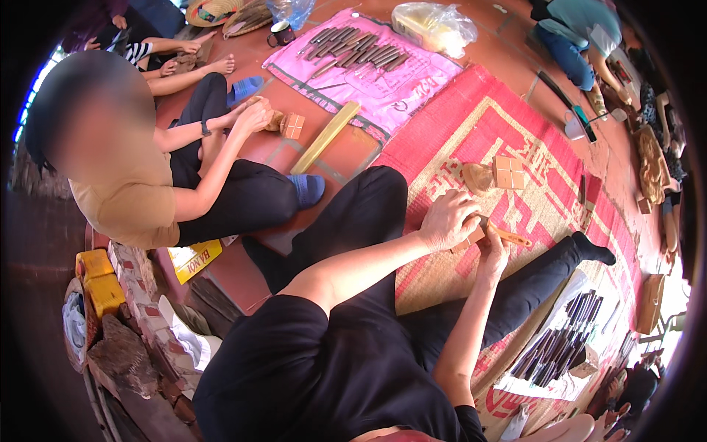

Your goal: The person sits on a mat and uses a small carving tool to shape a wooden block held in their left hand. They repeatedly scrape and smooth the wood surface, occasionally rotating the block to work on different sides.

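Observation:
My left hand [448,221] is closed at a small wooden block [465,241] marked with pale lines, held above the mat. My right hand [493,256] is closed beside it, thumb against a flat wooden handle [514,238] that has a small hole at its outer end. The handle's darker inner end meets the block near my left fingers; the tip is hidden. Just beyond my hands, a similar lined block [509,172] rests on the mat beside a rounded, carved-looking wooden piece [479,177].
I sit on a red and tan woven mat [434,276]. Many-handled carving tools [563,339] lie on white cloth at my right; more tools [353,50] lie on a pink cloth [309,81]. At left, a seated person [132,199] holds another block [292,125] near a wooden bar [328,138].

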`<action>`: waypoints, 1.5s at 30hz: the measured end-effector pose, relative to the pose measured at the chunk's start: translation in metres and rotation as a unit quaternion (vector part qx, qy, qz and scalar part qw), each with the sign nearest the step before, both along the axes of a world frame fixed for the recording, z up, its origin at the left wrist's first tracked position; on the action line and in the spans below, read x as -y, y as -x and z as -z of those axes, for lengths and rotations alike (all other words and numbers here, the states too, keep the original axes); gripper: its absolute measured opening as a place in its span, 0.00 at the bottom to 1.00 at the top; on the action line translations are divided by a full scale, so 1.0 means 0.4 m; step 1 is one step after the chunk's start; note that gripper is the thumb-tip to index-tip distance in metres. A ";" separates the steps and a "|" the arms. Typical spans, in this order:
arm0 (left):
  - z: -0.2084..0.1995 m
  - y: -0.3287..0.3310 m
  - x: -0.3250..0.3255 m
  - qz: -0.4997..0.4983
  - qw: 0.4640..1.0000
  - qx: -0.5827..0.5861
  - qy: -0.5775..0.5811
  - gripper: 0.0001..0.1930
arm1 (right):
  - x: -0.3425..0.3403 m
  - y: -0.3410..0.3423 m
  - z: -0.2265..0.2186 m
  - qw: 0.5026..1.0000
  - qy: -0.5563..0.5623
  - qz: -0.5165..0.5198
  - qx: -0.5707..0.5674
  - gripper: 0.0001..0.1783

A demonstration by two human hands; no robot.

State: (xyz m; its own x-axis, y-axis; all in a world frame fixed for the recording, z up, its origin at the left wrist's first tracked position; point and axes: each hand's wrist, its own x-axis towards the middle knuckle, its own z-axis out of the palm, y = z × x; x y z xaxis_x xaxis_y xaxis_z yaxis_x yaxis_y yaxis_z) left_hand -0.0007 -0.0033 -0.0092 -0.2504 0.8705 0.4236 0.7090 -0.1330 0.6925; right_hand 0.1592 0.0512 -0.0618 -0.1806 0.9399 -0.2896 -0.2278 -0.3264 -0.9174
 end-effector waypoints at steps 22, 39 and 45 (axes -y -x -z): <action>0.000 -0.003 0.001 0.004 1.000 0.011 -0.006 0.08 | 0.018 -0.018 0.071 0.999 -0.008 0.013 -0.045 0.10; -0.009 -0.001 0.001 -0.007 1.000 -0.004 -0.015 0.08 | 0.028 -0.061 0.084 0.999 0.004 0.042 -0.009 0.08; -0.006 -0.003 0.000 0.011 1.000 0.016 -0.016 0.08 | 0.029 -0.053 0.113 0.998 0.054 0.026 -0.030 0.08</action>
